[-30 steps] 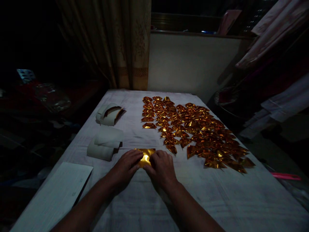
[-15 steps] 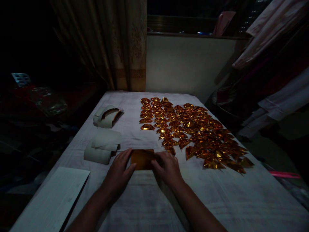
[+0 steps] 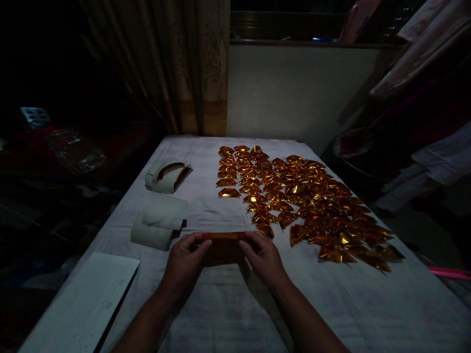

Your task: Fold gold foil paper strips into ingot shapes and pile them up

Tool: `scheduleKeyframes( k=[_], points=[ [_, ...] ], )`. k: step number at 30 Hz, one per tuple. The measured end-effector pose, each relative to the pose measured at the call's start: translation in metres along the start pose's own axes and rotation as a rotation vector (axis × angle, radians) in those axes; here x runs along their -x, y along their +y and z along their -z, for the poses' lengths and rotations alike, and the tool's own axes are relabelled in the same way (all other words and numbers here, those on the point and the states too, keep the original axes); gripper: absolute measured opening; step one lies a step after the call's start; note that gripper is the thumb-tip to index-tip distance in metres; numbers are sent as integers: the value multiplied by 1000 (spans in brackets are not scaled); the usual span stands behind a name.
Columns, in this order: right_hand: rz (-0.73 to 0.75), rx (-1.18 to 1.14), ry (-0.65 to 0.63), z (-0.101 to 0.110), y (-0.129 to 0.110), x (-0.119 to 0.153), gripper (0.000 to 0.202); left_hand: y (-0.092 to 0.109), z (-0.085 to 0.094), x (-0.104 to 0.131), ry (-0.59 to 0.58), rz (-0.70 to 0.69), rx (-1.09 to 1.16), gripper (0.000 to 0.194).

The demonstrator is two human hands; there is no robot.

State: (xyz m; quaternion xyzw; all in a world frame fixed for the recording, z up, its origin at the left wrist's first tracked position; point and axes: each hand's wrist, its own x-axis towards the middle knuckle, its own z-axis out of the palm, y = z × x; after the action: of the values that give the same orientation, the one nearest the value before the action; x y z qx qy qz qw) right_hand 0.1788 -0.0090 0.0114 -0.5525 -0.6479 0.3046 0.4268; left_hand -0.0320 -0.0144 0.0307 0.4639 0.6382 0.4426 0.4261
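A small gold foil sheet [image 3: 223,251] is stretched between my two hands near the front middle of the table. My left hand [image 3: 189,255] pinches its left end between thumb and fingers. At the right end, my right hand [image 3: 263,252] grips it the same way. Along the sheet's upper edge runs a narrow, lighter folded band. Beyond and to the right lie many folded shiny gold foil pieces [image 3: 294,189], in rows at the left and heaped closer together at the right.
Curved pale sheets lie in two stacks, one farther [image 3: 165,179] and one nearer [image 3: 154,235], on the table's left. A white board [image 3: 88,299] sits at the front left. Behind the white-covered table [image 3: 206,304] hang a curtain [image 3: 198,73] and, rightward, clothes [image 3: 441,152].
Both hands have raised the foil sheet's far edge, and a folded band now shows along it. The whole view has shifted slightly.
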Motion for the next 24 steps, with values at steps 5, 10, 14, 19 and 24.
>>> scheduleKeyframes(
  k=[5, 10, 14, 19, 24],
  points=[
    [-34, -165, -88, 3, -12, -3, 29, 20, -1, -1, -25, 35, 59, 27],
    [-130, -225, -37, 4, -15, -7, 36, 27, -2, -1, -117, 18, 86, 32],
    [-214, -264, -41, 5, -12, -9, 37, 23, 1, 2, -179, -116, -41, 34],
    [-164, -253, -25, 10, -13, -13, 36, 13, 10, 1, -8, -202, -266, 47],
    [-113, -242, -21, 5, -14, -11, 30, 8, 10, 1, -178, 21, -134, 71]
  ],
)
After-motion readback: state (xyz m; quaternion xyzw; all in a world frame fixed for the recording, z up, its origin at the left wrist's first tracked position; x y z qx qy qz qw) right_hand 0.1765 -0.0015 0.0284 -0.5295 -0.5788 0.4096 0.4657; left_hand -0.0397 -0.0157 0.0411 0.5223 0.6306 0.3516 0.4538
